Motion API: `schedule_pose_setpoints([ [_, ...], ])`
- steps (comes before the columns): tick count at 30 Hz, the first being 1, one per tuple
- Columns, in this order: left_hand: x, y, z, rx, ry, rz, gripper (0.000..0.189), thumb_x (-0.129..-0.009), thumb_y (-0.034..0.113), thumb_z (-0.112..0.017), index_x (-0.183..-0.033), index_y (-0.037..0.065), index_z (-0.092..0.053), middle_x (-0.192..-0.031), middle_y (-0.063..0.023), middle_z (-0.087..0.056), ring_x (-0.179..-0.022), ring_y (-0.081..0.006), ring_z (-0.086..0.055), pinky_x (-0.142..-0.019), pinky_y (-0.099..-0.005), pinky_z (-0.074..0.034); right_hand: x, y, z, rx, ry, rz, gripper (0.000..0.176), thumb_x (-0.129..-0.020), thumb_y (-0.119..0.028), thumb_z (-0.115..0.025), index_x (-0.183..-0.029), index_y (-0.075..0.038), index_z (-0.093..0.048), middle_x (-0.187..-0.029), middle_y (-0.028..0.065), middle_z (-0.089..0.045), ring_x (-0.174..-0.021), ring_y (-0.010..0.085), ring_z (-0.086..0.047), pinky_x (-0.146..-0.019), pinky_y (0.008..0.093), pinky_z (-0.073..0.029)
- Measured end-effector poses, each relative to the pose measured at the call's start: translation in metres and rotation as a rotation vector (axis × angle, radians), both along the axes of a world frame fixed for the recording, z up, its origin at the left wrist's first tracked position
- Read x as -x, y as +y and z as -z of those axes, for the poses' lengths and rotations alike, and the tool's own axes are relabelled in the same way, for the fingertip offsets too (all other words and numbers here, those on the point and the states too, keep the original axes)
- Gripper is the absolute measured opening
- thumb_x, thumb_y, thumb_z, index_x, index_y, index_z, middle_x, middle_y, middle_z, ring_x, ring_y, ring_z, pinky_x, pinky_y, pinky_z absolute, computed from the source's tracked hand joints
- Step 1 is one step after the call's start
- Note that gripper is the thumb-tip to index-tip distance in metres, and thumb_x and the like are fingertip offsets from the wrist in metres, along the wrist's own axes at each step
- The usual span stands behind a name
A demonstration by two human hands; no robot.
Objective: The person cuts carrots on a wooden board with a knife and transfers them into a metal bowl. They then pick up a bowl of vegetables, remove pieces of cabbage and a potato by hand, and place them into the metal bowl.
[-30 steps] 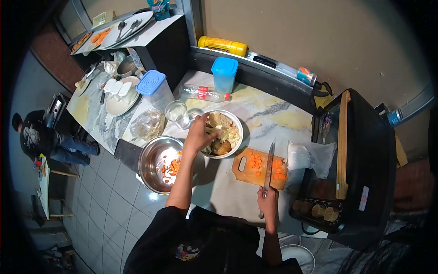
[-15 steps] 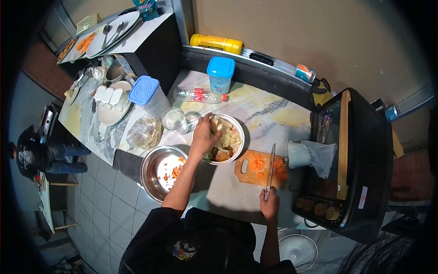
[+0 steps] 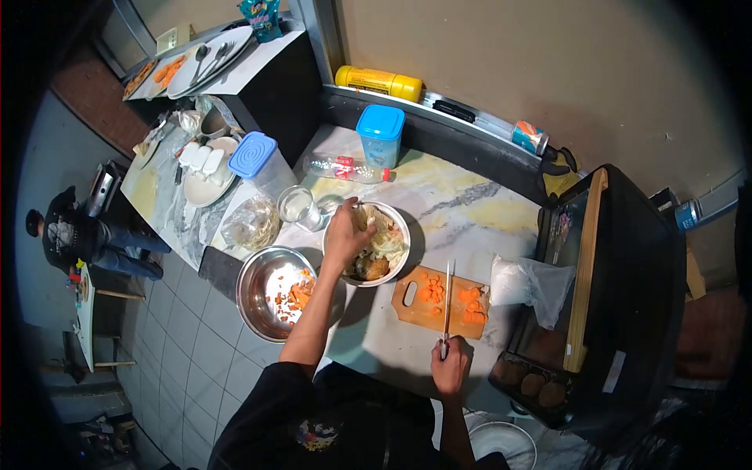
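My left hand (image 3: 345, 239) is at the left rim of a white bowl (image 3: 406, 244), thumb over the inside and fingers along the edge, gripping it. Pale shredded food (image 3: 386, 239) and a browned piece (image 3: 371, 267) lie in the bowl. My right hand (image 3: 450, 367) is closed round the handle of a knife (image 3: 447, 301). Its blade points away from me over an orange cutting board (image 3: 424, 316), between small chopped carrot bits (image 3: 431, 288) on the left and larger carrot pieces (image 3: 473, 307) on the right.
A steel bowl (image 3: 249, 312) with orange bits stands left of my forearm. Behind are a glass jug (image 3: 299, 207), a plastic bottle (image 3: 345, 168) and blue-lidded containers (image 3: 381, 133). A black oven (image 3: 627, 274) borders the right side. Another person (image 3: 70, 235) stands far left.
The knife has swung and shifted left over the board, between the carrot groups. My left hand stays at the bowl's rim. The whole view has turned slightly.
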State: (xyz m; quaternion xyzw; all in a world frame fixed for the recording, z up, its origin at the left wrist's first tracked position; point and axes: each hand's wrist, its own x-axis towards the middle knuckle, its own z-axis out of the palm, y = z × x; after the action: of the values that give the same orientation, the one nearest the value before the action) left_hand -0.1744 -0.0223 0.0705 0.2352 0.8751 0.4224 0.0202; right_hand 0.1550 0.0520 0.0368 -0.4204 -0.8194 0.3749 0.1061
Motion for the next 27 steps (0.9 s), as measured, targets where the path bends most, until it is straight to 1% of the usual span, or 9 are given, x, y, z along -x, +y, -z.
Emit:
schedule_pose_setpoints([
  [7, -0.004, 0.010, -0.002, 0.146, -0.008, 0.046, 0.067, -0.064, 0.018, -0.082, -0.123, -0.003, -0.055, -0.113, -0.0274, -0.058, -0.102, -0.0404, -0.060, -0.091, -0.0440, -0.049, 0.001, -0.001, 0.012, -0.002, 0.143, 0.057, 0.017, -0.086, -0.012, -0.065, -0.082, 0.000, -0.053, -0.062, 0.0177, -0.057, -0.055, 0.0361, -0.059, -0.051, 0.0438, -0.043],
  [9, -0.007, 0.013, 0.005, 0.104, 0.109, 0.050, 0.061, -0.065, 0.015, -0.080, -0.118, -0.003, -0.054, -0.107, -0.0276, -0.059, -0.098, -0.0422, -0.060, -0.087, -0.0459, -0.049, 0.001, 0.000, 0.010, 0.022, 0.106, 0.054, 0.017, -0.087, -0.014, -0.065, -0.087, -0.001, -0.055, -0.067, 0.0188, -0.060, -0.061, 0.0383, -0.062, -0.055, 0.0459, -0.046],
  [13, -0.015, 0.017, -0.010, -0.061, -0.088, 0.148, 0.044, -0.070, 0.005, -0.072, -0.107, -0.002, -0.048, -0.087, -0.0265, -0.059, -0.086, -0.0449, -0.057, -0.076, -0.0500, -0.044, 0.002, -0.002, 0.012, 0.035, 0.094, 0.065, 0.017, -0.088, -0.016, -0.064, -0.091, -0.001, -0.057, -0.071, 0.0191, -0.064, -0.066, 0.0393, -0.065, -0.058, 0.0468, -0.049],
  [15, -0.016, 0.015, -0.003, -0.149, 0.137, 0.198, 0.043, -0.072, 0.002, -0.070, -0.108, 0.000, -0.047, -0.078, -0.0233, -0.057, -0.078, -0.0452, -0.056, -0.069, -0.0502, -0.043, 0.002, -0.003, 0.013, 0.007, 0.100, 0.085, 0.017, -0.087, -0.016, -0.065, -0.090, -0.001, -0.057, -0.071, 0.0189, -0.064, -0.066, 0.0388, -0.065, -0.058, 0.0465, -0.050],
  [17, -0.013, 0.009, 0.000, -0.207, 0.279, 0.225, 0.040, -0.076, 0.000, -0.068, -0.109, 0.001, -0.046, -0.069, -0.0186, -0.053, -0.071, -0.0389, -0.056, -0.064, -0.0449, -0.043, 0.002, -0.007, 0.016, -0.020, 0.104, 0.106, 0.017, -0.087, -0.016, -0.065, -0.090, -0.001, -0.057, -0.071, 0.0187, -0.064, -0.066, 0.0382, -0.065, -0.059, 0.0462, -0.050],
  [20, -0.008, -0.001, -0.018, -0.217, -0.223, 0.177, 0.035, -0.084, -0.001, -0.066, -0.112, 0.003, -0.047, -0.076, -0.0096, -0.052, -0.068, -0.0159, -0.052, -0.060, -0.0304, -0.042, 0.002, -0.010, 0.026, -0.144, 0.174, 0.137, 0.016, -0.081, -0.009, -0.070, -0.085, -0.001, -0.057, -0.069, 0.0152, -0.062, -0.058, 0.0307, -0.061, -0.055, 0.0403, -0.047],
  [23, -0.001, -0.007, -0.022, -0.529, -0.173, 0.197, 0.032, -0.087, 0.002, -0.066, -0.113, 0.003, -0.047, -0.078, -0.0032, -0.054, -0.067, -0.0124, -0.052, -0.059, -0.0290, -0.044, 0.001, -0.015, 0.039, -0.273, 0.175, 0.180, 0.017, -0.081, -0.009, -0.071, -0.084, -0.001, -0.057, -0.070, 0.0143, -0.061, -0.061, 0.0309, -0.061, -0.057, 0.0405, -0.048],
  [24, -0.002, -0.015, -0.044, -0.377, -0.191, 0.168, 0.032, -0.089, 0.003, -0.066, -0.115, 0.003, -0.047, -0.081, 0.0008, -0.056, -0.069, -0.0096, -0.053, -0.059, -0.0254, -0.045, -0.001, -0.019, 0.039, -0.269, 0.173, 0.178, 0.017, -0.081, -0.009, -0.071, -0.084, -0.001, -0.057, -0.070, 0.0143, -0.061, -0.061, 0.0309, -0.061, -0.057, 0.0405, -0.048],
  [27, 0.018, -0.024, -0.040, -0.517, -0.384, 0.166, 0.035, -0.089, 0.003, -0.067, -0.117, 0.003, -0.046, -0.089, -0.0019, -0.059, -0.073, -0.0082, -0.055, -0.061, -0.0217, -0.046, 0.006, -0.019, 0.038, -0.288, 0.139, 0.195, 0.019, -0.082, -0.015, -0.072, -0.087, -0.004, -0.057, -0.078, 0.0171, -0.063, -0.070, 0.0367, -0.064, -0.061, 0.0438, -0.050],
])
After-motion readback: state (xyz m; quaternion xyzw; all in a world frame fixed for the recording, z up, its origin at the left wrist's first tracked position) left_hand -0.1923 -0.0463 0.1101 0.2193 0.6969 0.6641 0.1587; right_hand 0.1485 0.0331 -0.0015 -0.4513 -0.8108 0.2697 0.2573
